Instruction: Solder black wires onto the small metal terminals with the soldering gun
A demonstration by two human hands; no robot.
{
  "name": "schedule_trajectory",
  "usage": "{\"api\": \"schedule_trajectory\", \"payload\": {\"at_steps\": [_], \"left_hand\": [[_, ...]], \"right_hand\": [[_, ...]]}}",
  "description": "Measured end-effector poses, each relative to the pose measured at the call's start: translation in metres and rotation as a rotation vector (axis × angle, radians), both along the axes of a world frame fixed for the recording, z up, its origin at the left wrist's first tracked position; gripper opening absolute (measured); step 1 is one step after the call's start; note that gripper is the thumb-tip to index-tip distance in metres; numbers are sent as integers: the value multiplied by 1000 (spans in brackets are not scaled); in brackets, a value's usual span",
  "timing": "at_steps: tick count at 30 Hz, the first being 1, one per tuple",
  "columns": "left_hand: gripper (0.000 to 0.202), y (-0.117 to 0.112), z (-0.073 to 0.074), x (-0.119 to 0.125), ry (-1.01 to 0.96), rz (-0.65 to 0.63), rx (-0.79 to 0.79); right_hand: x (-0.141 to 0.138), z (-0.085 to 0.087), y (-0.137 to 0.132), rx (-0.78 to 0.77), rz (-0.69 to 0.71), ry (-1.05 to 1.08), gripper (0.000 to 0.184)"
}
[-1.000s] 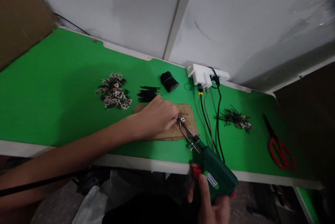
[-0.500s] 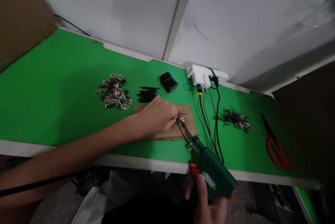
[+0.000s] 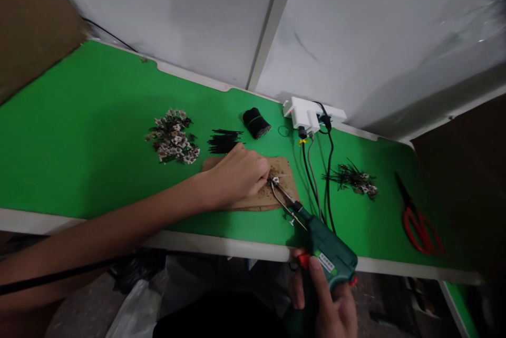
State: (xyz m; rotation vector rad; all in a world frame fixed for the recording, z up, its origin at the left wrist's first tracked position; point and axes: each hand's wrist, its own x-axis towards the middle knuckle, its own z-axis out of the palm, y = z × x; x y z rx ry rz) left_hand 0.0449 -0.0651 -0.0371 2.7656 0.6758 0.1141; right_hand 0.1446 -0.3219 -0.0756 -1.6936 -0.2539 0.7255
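Note:
My left hand (image 3: 241,177) is closed in a pinch over a brown cardboard pad (image 3: 290,182). At its fingertips is a small white part (image 3: 275,181), its finer detail too small to make out. My right hand (image 3: 330,296) is wrapped round the handle of a green soldering gun (image 3: 334,248), thumb on its side and a finger by the red trigger (image 3: 303,260). The gun's metal tip and its thin feed tube meet at the white part. Just beyond my left hand lie short black wires (image 3: 224,141).
Small white-and-brown parts (image 3: 174,137) are heaped on the left. A black wire bundle (image 3: 256,123) lies behind the pad. Cords run from a white power strip (image 3: 306,115). Further right are white parts with black wires (image 3: 356,180) and red-handled scissors (image 3: 421,230). A cardboard box (image 3: 35,27) stands far left.
The soldering gun and my right hand have shifted slightly right, with the gun's body angled a little differently. My left hand keeps its pinch in nearly the same place.

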Motion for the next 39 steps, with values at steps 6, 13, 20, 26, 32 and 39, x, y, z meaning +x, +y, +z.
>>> {"api": "schedule_trajectory", "payload": {"at_steps": [6, 13, 20, 26, 32, 39], "left_hand": [[28, 0, -1, 0, -3, 6, 3], [25, 0, -1, 1, -7, 13, 0], [24, 0, 1, 2, -4, 20, -13], [24, 0, 2, 1, 5, 15, -22], [22, -1, 2, 1, 8, 20, -10], [23, -1, 2, 0, 6, 19, -27]], "right_hand": [[11, 2, 0, 24, 73, 135, 55], [4, -1, -1, 26, 23, 65, 48], [-10, -6, 1, 35, -37, -94, 51], [-24, -6, 5, -31, -115, -151, 48], [-24, -24, 4, 61, -176, -166, 52], [-22, -16, 1, 154, -110, -63, 38]]}}
